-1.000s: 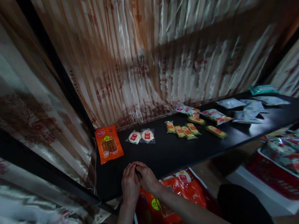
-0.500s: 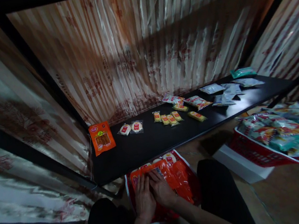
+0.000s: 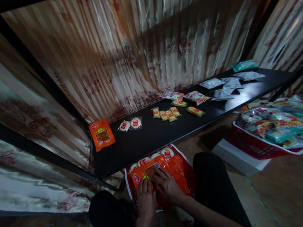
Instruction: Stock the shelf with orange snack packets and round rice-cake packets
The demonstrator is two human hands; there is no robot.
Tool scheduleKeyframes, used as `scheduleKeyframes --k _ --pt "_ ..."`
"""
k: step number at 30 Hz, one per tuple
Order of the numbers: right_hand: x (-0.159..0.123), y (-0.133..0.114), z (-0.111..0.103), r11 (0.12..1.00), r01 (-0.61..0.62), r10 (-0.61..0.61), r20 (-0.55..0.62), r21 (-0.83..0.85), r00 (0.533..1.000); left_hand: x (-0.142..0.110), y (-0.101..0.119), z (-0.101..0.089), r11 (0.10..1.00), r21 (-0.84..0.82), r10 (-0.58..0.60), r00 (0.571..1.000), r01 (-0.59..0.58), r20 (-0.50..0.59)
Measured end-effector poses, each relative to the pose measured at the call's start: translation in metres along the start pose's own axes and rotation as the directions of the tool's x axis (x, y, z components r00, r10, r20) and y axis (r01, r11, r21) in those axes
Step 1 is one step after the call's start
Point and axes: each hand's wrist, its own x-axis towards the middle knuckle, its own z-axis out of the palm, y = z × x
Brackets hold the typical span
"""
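Note:
Between my knees stands a red basket with a white rim, holding orange snack packets and several round white wrapped crackers. My left hand lies on the front of an orange snack packet, fingers stretched out. Beside it, my right hand rests on the packets with its fingers spread and slightly bent. Neither hand is closed round anything that shows. On the black shelf behind the basket, another orange packet leans at the left end, near two round wrapped crackers.
Several small yellow packets and red-and-white bags lie mid-shelf. White packets and a green packet are farther right. A second red basket, heaped with bags, sits by a white box. A dark frame post rises at left.
My hands were together above the shelf's front edge; they came down onto the orange packets in the basket and moved slightly apart. The view has tilted and shifted.

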Motion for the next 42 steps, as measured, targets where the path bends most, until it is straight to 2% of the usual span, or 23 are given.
scheduleKeyframes --k 2,6,10,14,16,18,22,23,25,28,31,34,38,39,40,42 --pt "-0.001 0.004 0.002 1.000 -0.005 0.005 0.001 0.020 1.000 0.000 0.000 -0.002 0.998 0.025 0.055 0.996 -0.053 -0.065" --pt "0.000 0.009 -0.004 0.998 0.023 -0.027 0.077 0.053 0.997 0.002 0.000 -0.012 0.987 0.085 0.153 0.967 -0.138 -0.204" --pt "0.002 0.007 -0.017 1.000 0.029 -0.028 0.086 -0.002 0.996 0.003 0.005 -0.025 0.964 0.131 0.263 0.885 -0.229 -0.384" --pt "0.009 0.002 -0.031 0.999 0.014 -0.010 0.068 -0.044 0.998 0.004 0.009 -0.039 0.949 0.143 0.314 0.817 -0.280 -0.484" --pt "0.012 -0.001 -0.037 0.999 0.033 -0.032 0.051 -0.032 0.998 0.005 0.009 -0.044 0.959 0.143 0.283 0.797 -0.245 -0.534" --pt "0.014 -0.003 -0.045 0.998 0.062 -0.063 0.009 0.006 0.998 0.005 0.008 -0.047 0.981 0.099 0.194 0.778 -0.168 -0.597" --pt "0.013 -0.003 -0.059 0.985 0.110 -0.099 -0.089 0.134 0.991 0.004 0.000 -0.046 0.980 -0.197 -0.124 0.735 -0.013 -0.666" --pt "0.013 -0.001 -0.061 0.978 0.121 -0.104 -0.106 0.170 0.989 0.004 -0.003 -0.044 0.955 -0.297 -0.204 0.737 0.005 -0.645" --pt "0.012 0.001 -0.065 0.964 0.124 -0.092 -0.142 0.237 0.986 0.004 -0.009 -0.040 0.883 -0.468 -0.312 0.778 0.025 -0.546" --pt "0.013 0.003 -0.069 0.943 0.086 -0.032 -0.168 0.323 0.985 0.005 -0.016 -0.032 0.796 -0.604 -0.318 0.878 0.042 -0.359" --pt "0.014 0.000 -0.073 0.922 0.022 0.035 -0.141 0.387 0.989 0.006 -0.018 -0.024 0.711 -0.700 -0.301 0.926 0.059 -0.228" --pt "0.016 -0.005 -0.075 0.883 0.002 0.071 -0.137 0.470 0.988 0.009 -0.015 -0.020 0.550 -0.829 -0.345 0.931 0.097 -0.119" --pt "0.018 -0.007 -0.070 0.785 -0.029 0.103 -0.084 0.619 0.991 0.014 -0.009 -0.023 0.124 -0.975 -0.452 0.885 0.183 0.109" --pt "0.018 -0.007 -0.067 0.751 -0.044 0.107 -0.056 0.659 0.993 0.015 -0.008 -0.024 0.046 -0.979 -0.470 0.869 0.199 0.154" --pt "0.018 -0.007 -0.064 0.717 -0.059 0.108 -0.026 0.695 0.994 0.015 -0.007 -0.025 -0.003 -0.978 -0.485 0.855 0.208 0.184" --pt "0.018 -0.007 -0.058 0.645 -0.083 0.096 0.027 0.759 0.995 0.016 -0.007 -0.028 -0.042 -0.976 -0.501 0.841 0.213 0.205"
